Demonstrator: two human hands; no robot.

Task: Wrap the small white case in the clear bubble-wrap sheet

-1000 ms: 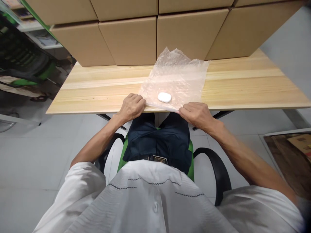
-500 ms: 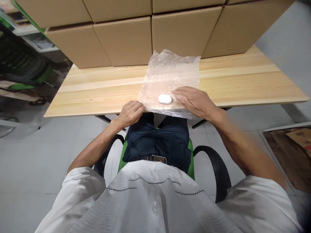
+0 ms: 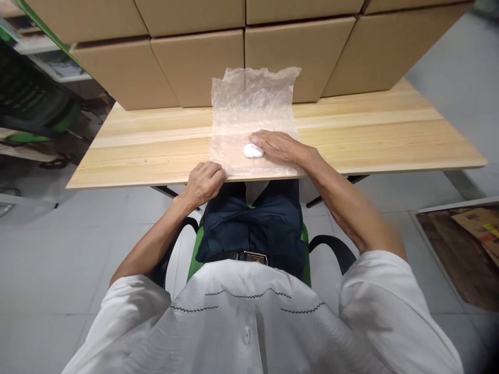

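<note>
White case: one, small, with round ends. It lies on the plastic sheet, right at the fingertips of the right hand. The fingers hide a bit of its far side.
Right hand: one, palm down, fingers close together and touching the case. The thumb is hard to see, so I cannot tell if it grips the case or just rests on it.
Left hand: one, curled up, pinching the sheet's near corner by the front edge of the table. Its fingertips are hidden.
Plastic sheet: one, clear and crinkly, spread between the hands and past them. The right hand covers some of it. Its far end goes up in front of the boxes; I cannot tell if they touch.
Boxes: eight brown ones past both hands, four low and four high. The high ones are cut off on top.
Dark chair: one, far to the left of the left hand, blurry and cut off.
</note>
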